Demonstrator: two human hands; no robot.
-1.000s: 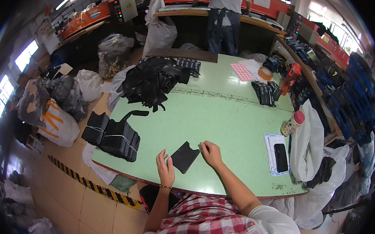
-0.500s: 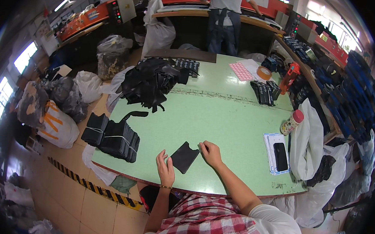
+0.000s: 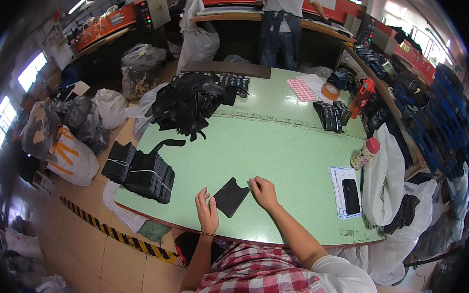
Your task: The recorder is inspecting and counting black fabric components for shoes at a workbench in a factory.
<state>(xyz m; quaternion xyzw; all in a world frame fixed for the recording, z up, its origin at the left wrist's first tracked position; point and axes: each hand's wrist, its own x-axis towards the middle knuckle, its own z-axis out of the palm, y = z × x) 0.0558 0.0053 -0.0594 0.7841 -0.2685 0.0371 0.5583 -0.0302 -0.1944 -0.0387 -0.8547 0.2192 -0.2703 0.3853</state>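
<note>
A flat black piece of sheet material (image 3: 229,198), with a curved notch in its top edge, lies slanted on the green table in front of me. My left hand (image 3: 207,212) rests at its left edge, fingers apart and slightly bent, gripping nothing. By the notched upper right corner is my right hand (image 3: 264,193), its fingers curled together in a pinch. Whatever may be between those fingertips is too small to make out. Further left stand bundled stacks of black pieces (image 3: 149,175), tied with pale bands, and a loose black strip (image 3: 169,143) touches them.
A heap of black cut pieces (image 3: 186,103) covers the table's back left. On the right are a phone (image 3: 350,196) on papers, a bottle with a pink lid (image 3: 365,153) and white plastic sheeting (image 3: 385,180). Tape (image 3: 330,91) lies farther back. Another person (image 3: 281,26) stands beyond the table.
Both of my hands and the black piece stay in place. The person beyond the table has shifted slightly to the right.
</note>
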